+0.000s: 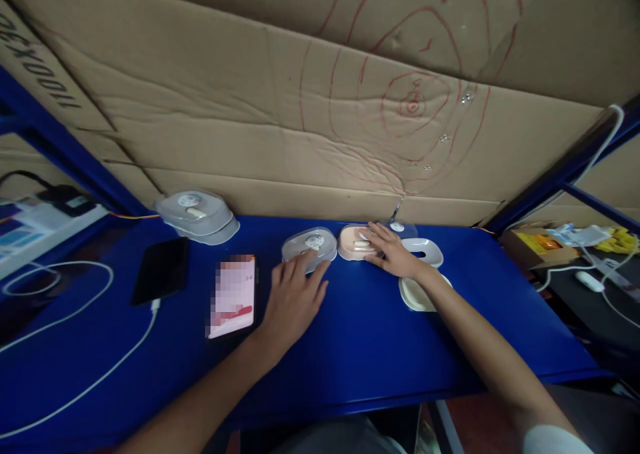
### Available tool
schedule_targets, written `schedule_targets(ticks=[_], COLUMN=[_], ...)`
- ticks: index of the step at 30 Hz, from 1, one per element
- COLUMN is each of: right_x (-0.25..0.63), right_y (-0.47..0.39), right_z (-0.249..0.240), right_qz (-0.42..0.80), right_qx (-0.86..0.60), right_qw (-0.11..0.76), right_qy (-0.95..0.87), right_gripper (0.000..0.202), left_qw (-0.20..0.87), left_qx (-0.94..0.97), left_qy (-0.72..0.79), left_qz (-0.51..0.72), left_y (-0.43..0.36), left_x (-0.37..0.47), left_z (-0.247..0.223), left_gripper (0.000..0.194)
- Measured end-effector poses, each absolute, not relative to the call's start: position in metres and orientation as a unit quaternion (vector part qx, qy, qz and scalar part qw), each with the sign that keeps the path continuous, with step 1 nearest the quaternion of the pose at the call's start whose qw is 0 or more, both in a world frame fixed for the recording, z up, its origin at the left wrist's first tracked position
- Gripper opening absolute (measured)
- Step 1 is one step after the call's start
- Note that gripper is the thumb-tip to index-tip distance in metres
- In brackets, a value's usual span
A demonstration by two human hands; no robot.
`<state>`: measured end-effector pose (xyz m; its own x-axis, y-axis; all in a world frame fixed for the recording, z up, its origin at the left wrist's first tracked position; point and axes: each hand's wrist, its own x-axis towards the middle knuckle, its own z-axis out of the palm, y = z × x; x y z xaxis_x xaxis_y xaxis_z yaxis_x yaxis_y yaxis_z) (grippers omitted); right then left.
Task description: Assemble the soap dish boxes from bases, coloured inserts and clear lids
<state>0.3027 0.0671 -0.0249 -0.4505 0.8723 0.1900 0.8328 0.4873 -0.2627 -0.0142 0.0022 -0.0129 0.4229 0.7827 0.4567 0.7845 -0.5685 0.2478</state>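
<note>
My left hand (pixel 295 294) has its fingers spread, with the fingertips over the front edge of a grey oval box (pixel 313 239) under a clear lid. Whether they touch it I cannot tell. My right hand (pixel 393 253) lies with fingers stretched out across the right side of a peach oval box (pixel 350 242), also clear-lidded and with a small pale bar on top. Just right of that hand sits a white oval dish (pixel 429 249) with a dark opening. A cream oval piece (pixel 417 295) lies in front of it, partly hidden by my right forearm. Behind my fingers is a clear lid (pixel 406 229) with a round sticker.
Stacked grey clear-lidded boxes (pixel 197 217) stand at the back left. Before them lie a dark phone (pixel 161 271) on a white cable (pixel 135 347) and a lit phone (pixel 234 294). Cardboard (pixel 225 94) walls the back of the blue table (pixel 350 361). A carton (pixel 535 246) stands off right.
</note>
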Motion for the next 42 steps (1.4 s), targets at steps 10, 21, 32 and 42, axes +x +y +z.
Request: schedule_targets(ticks=[10, 21, 32, 42], right_x=[0.317, 0.329, 0.294, 0.374], right_y=[0.023, -0.14, -0.037, -0.008], right_z=[0.017, -0.028, 0.017, -0.031], right_qz=[0.066, -0.011, 0.064, 0.032], right_qx=[-0.511, -0.593, -0.504, -0.589], right_qw=[0.214, 0.189, 0.278, 0.183], right_qy=[-0.83, -0.783, -0.815, -0.786], right_gripper=[0.064, 0.032, 0.034, 0.05], left_qw=[0.085, -0.61, -0.858, -0.846], left_qx=[-0.834, -0.678, -0.307, -0.204], left_qy=[-0.496, -0.337, -0.304, -0.324], left_qz=[-0.227, -0.233, -0.278, -0.372], left_y=[0.043, -0.019, -0.007, 0.003], left_x=[-0.043, 0.003, 0.007, 0.003], left_z=[-0.008, -0.018, -0.023, -0.021], left_gripper=[0.039, 0.056, 0.039, 0.025])
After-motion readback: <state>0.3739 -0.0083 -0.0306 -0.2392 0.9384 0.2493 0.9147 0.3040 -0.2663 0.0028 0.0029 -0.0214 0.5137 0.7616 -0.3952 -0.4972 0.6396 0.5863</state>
